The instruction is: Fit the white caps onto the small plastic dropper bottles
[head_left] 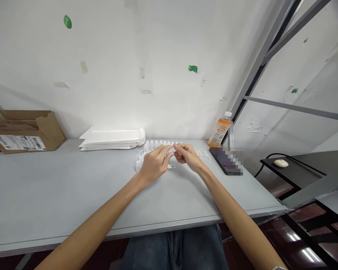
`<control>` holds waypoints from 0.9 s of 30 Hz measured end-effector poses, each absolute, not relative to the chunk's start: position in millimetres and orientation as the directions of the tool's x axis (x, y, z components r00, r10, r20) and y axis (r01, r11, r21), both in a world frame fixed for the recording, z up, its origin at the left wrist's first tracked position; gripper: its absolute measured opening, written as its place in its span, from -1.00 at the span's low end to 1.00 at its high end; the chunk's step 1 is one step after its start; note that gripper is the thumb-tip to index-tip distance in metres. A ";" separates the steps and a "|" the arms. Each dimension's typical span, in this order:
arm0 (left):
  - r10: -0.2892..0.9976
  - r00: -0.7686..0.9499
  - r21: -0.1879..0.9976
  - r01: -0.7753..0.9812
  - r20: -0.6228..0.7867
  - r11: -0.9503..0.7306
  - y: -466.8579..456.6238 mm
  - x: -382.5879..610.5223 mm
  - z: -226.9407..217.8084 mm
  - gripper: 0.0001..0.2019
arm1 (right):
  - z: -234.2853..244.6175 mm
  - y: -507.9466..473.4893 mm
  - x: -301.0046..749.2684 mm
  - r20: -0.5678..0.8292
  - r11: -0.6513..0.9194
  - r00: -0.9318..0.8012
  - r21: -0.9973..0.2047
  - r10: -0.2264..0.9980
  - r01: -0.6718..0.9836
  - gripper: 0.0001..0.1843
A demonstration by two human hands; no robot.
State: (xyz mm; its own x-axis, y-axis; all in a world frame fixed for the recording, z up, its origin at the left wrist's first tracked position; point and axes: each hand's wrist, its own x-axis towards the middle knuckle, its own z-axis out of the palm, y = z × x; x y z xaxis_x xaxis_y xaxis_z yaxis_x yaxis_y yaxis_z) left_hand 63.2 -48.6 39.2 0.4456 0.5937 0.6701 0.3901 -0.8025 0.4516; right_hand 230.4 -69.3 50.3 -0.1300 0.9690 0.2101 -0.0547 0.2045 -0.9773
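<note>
Small white plastic bottles (156,144) in a row at the back of the grey table (73,187), partly behind the hands; contents can't be made out. Small translucent white plastic piece (169,151) is up between the hands: left hand (154,162) fingers closed round it, right hand (189,155) fingertips pinched at its right end. Clear bottle of orange drink (219,130), white cap on, by the wall. Open brown cardboard box (52,131) far left, inside not visible. White flat stack (112,139) between box and bottles, black phone (224,159) right of hands
</note>
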 end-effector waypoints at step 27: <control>0.364 0.295 0.183 0.498 0.883 -0.848 -44.4 62.6 38.7 -0.75 | 55.7 -69.3 235.2 0.157 0.156 -0.009 -0.985 0.987 -0.079 -0.48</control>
